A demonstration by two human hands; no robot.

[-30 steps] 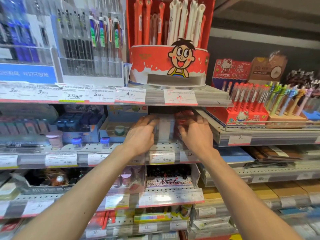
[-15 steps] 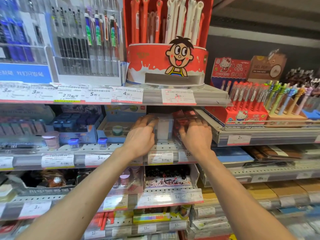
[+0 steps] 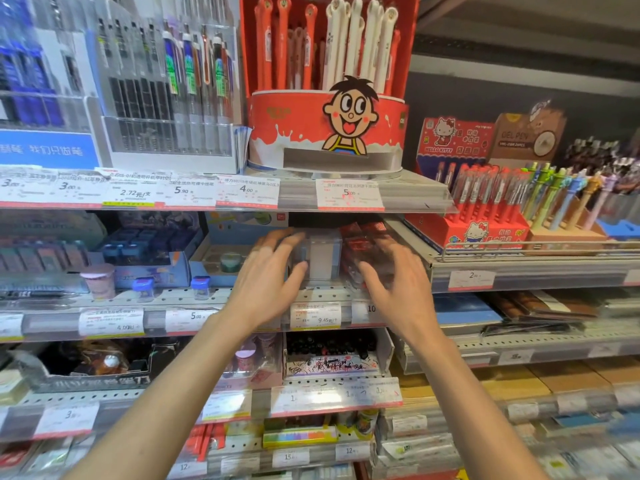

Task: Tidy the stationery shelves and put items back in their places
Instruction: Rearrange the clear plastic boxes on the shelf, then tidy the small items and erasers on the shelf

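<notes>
two bare forearms, left hand point(image 3: 266, 271), right hand point(image 3: 398, 282), no sleeves

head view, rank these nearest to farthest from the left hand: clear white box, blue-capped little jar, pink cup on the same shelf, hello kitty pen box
1. clear white box: right at the left hand's fingers, mid-shelf.
2. blue-capped little jar: just left of the hand, at the shelf front.
3. pink cup: farther left on that shelf.
4. Hello Kitty pen box: far right, on the neighbouring shelf.

Frame centre: clear box point(image 3: 320, 258) flanked by left hand point(image 3: 266, 282) and right hand point(image 3: 394, 285); round pen display point(image 3: 327, 129) shelved directly above.
</notes>
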